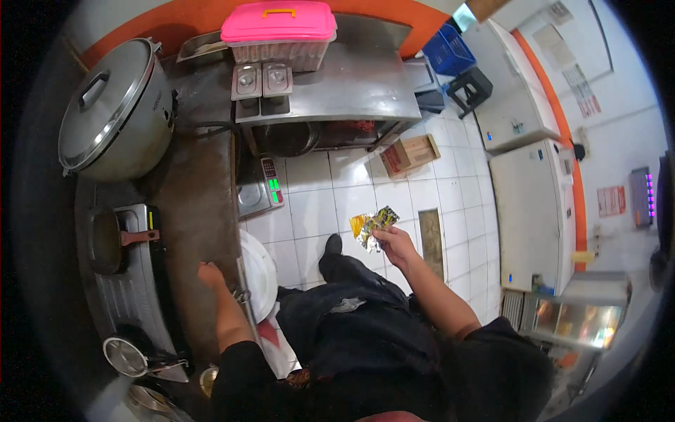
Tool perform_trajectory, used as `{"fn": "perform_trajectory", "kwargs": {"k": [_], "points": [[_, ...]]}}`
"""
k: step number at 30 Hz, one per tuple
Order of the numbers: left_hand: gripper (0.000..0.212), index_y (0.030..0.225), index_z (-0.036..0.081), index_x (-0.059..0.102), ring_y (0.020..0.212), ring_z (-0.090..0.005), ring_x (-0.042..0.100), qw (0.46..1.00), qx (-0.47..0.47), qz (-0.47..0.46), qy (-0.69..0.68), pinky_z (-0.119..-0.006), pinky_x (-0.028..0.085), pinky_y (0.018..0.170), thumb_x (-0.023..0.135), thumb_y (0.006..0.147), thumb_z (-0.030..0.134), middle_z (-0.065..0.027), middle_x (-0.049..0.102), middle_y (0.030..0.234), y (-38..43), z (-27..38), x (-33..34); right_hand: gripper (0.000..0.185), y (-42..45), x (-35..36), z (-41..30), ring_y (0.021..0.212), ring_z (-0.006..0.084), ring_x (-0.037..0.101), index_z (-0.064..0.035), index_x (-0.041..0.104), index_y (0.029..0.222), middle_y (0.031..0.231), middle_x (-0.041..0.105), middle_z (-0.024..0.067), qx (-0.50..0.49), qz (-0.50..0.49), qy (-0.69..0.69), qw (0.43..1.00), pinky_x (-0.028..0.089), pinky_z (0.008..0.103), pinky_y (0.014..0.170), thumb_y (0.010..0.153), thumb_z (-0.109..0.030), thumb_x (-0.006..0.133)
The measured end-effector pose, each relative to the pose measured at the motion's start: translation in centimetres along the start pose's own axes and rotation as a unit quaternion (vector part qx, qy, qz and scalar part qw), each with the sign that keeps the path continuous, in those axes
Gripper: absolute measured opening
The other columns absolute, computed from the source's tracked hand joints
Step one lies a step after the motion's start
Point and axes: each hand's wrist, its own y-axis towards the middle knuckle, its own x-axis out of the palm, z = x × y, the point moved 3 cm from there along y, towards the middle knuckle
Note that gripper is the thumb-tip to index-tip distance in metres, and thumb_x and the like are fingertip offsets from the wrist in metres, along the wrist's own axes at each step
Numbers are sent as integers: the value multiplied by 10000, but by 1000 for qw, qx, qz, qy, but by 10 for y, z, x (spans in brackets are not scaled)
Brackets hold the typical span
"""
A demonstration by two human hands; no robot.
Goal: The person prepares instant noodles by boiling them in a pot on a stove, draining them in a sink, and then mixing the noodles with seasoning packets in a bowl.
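Observation:
My right hand [396, 245] grips a crumpled foil packet [372, 227], silver with yellow and dark printed parts, held out over the tiled floor. My left hand [210, 275] rests at the edge of the brown worktop [198, 211], its fingers curled; whether it holds anything cannot be told. Left of that hand, a pan with a pinkish handle [140, 237] sits on a portable gas stove [129, 285]. Beneath the worktop's edge, to the right of my left hand, a large white round tub or lid [259, 274] shows partly.
A large rice cooker [118, 116] stands at the worktop's far end. Ahead, a steel table [358, 79] bears a pink-lidded plastic box [282, 31] and small lidded steel pans. On the floor are a digital scale [258, 192] and a cardboard box [410, 154]. Chest freezers [527, 216] line the right.

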Motion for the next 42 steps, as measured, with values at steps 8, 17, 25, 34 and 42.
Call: {"fn": "perform_trajectory", "kwargs": {"k": [8, 17, 25, 34, 42], "points": [[168, 925, 9, 714, 857, -360, 661, 987, -51, 151, 26, -417, 543, 780, 604, 799, 22, -177, 679, 951, -27, 20, -2, 321, 27, -46, -86, 1019, 213, 609, 43, 539, 1203, 1107, 637, 119, -44, 9, -57, 997, 475, 334, 908, 887, 2, 577], [221, 995, -28, 665, 905, -379, 641, 982, -168, 80, -46, -451, 512, 810, 547, 822, 43, -235, 656, 976, -40, 22, -8, 245, 100, -62, -120, 969, 187, 605, 19, 560, 1134, 1037, 639, 87, 33, -12, -88, 996, 470, 311, 891, 892, 0, 597], [187, 1017, -29, 589, 868, -190, 640, 913, -114, 89, -382, -324, 509, 785, 562, 838, 17, -132, 656, 933, -19, 162, -2, 271, 176, -25, -154, 973, 201, 622, 50, 602, 1113, 1061, 657, 103, 66, -27, -118, 990, 475, 324, 891, 848, 5, 637], [306, 1106, 59, 459, 860, -128, 595, 643, 130, -492, -572, -249, 484, 750, 611, 856, -30, -62, 578, 913, -126, 666, -46, 404, 213, 1, -257, 949, 215, 648, 41, 528, 1185, 1043, 646, 145, 9, -52, 80, 995, 528, 311, 862, 813, 42, 685], [254, 1106, 47, 489, 874, -119, 576, 558, 194, -618, -519, -243, 475, 766, 588, 882, -20, -44, 588, 935, -187, 894, -12, 442, 293, -127, -363, 987, 196, 639, -4, 515, 1235, 1072, 640, 95, 10, -96, 173, 980, 526, 331, 884, 823, 52, 664]]}}
